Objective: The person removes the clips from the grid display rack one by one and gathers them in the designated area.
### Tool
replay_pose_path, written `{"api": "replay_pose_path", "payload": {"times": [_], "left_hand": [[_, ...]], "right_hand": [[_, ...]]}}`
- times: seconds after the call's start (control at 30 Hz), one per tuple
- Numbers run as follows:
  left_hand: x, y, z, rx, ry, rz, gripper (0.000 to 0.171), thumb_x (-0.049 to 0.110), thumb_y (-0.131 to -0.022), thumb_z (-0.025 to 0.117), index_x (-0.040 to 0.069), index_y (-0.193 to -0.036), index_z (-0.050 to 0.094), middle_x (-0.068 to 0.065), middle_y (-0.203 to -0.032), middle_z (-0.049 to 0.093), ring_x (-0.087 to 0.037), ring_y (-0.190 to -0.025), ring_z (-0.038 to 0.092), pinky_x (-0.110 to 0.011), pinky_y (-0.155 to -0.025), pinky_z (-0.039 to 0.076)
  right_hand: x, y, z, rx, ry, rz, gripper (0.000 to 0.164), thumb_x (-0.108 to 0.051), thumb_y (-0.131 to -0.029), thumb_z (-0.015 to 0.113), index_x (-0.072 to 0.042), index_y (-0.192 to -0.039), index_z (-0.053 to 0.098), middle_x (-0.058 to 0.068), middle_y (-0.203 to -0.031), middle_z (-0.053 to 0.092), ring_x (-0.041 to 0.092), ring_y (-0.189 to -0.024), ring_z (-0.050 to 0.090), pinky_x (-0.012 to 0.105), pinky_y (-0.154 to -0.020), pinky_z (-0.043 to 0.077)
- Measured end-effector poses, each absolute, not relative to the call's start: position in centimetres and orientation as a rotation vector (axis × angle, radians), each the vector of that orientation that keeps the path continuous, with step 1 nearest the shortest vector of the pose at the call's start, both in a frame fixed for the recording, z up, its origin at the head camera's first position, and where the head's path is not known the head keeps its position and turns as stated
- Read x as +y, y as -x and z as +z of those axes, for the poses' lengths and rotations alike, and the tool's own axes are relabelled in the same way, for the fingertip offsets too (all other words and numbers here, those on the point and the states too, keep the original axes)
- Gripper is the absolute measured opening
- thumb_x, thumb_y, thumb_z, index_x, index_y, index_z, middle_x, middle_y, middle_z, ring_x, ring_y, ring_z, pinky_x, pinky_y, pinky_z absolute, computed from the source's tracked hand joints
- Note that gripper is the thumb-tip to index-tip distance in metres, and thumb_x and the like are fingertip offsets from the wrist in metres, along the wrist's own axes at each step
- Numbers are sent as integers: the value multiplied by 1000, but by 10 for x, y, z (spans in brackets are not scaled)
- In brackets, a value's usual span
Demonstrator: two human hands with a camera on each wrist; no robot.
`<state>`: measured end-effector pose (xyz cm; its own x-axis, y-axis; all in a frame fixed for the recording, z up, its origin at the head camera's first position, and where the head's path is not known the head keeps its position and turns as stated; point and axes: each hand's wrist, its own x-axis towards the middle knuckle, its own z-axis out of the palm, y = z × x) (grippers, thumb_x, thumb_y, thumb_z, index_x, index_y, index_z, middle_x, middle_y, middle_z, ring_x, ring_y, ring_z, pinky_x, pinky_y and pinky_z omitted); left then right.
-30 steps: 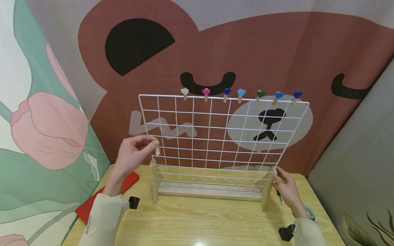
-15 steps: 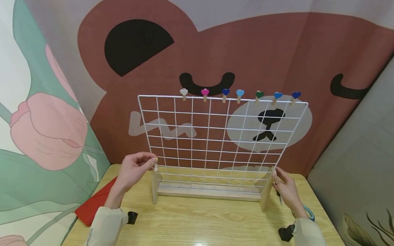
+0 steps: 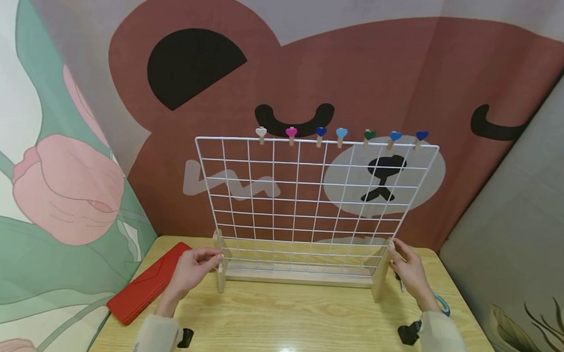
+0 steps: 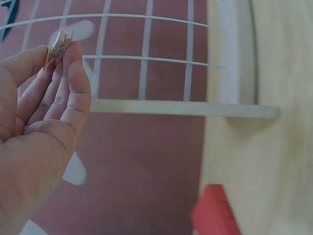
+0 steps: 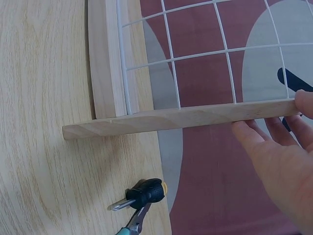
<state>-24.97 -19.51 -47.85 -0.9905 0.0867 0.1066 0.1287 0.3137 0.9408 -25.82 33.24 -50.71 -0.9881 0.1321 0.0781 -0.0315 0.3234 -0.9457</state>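
My left hand (image 3: 191,274) is by the left end of a white wire grid panel (image 3: 298,182), which stands upright in a wooden base. Its thumb and fingertips pinch a small wooden clothespin (image 4: 59,48) with a metal spring, best seen in the left wrist view. My right hand (image 3: 410,271) grips the top of the right wooden upright (image 5: 186,116), thumb on one side and fingers on the other. Along the panel's top wire sit several heart clothespins, among them a white one (image 3: 261,134), a pink one (image 3: 291,134) and a green one (image 3: 369,136).
A red case (image 3: 150,283) lies on the wooden table (image 3: 277,321) at the left. To the right of the stand are a stubby black screwdriver (image 5: 146,192) and a tool with teal handles (image 3: 443,304). A curtain with a bear print (image 3: 206,204) hangs behind.
My left hand has moved down along the panel's left side with the clothespin, to the level of the wooden base. My right hand stays on the right upright.
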Motion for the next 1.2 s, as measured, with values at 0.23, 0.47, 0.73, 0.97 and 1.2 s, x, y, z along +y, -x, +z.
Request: {"api": "replay_pose_path", "payload": {"times": [0.23, 0.47, 0.73, 0.97, 1.2], "left_hand": [[-203, 249, -503, -2517, 120, -1865, 25, 14, -89, 69, -3, -108, 70, -11, -93, 70, -23, -79, 66, -32, -71, 57], [-212, 254, -533, -2563, 60, -1832, 25, 12, -90, 68, -6, -107, 69, -18, -93, 70, -17, -75, 65, -28, -68, 56], [-218, 257, -569, -2586, 33, -1763, 17, 8, -88, 69, -6, -99, 69, -15, -84, 69, -13, -69, 64, -30, -62, 55], [-221, 256, -585, -2626, -25, -1709, 15, 10, -87, 71, -3, -95, 70, -12, -80, 70, -13, -67, 64, -30, -60, 54], [-222, 258, -600, -2658, -98, -1700, 12, 8, -86, 71, -2, -92, 70, -7, -77, 69, -13, -66, 63, -25, -58, 51]], "right_hand": [[332, 258, -506, -2433, 91, 1761, 58, -26, -105, 38, 4, -150, 19, 32, -149, 24, 41, -130, 32, 26, -93, 44], [332, 258, -506, -2432, 78, 1754, 58, -27, -105, 39, 4, -150, 20, 31, -149, 26, 39, -130, 33, 26, -93, 44], [332, 257, -507, -2428, 86, 1750, 59, -28, -104, 40, 5, -149, 21, 31, -148, 28, 26, -128, 40, 22, -90, 45], [332, 257, -506, -2418, 77, 1755, 60, -29, -104, 41, 5, -149, 21, 31, -148, 27, 7, -119, 46, 24, -91, 45], [332, 257, -506, -2425, 78, 1756, 61, -30, -104, 41, 4, -150, 21, 31, -149, 25, 20, -126, 41, 21, -90, 45]]}}
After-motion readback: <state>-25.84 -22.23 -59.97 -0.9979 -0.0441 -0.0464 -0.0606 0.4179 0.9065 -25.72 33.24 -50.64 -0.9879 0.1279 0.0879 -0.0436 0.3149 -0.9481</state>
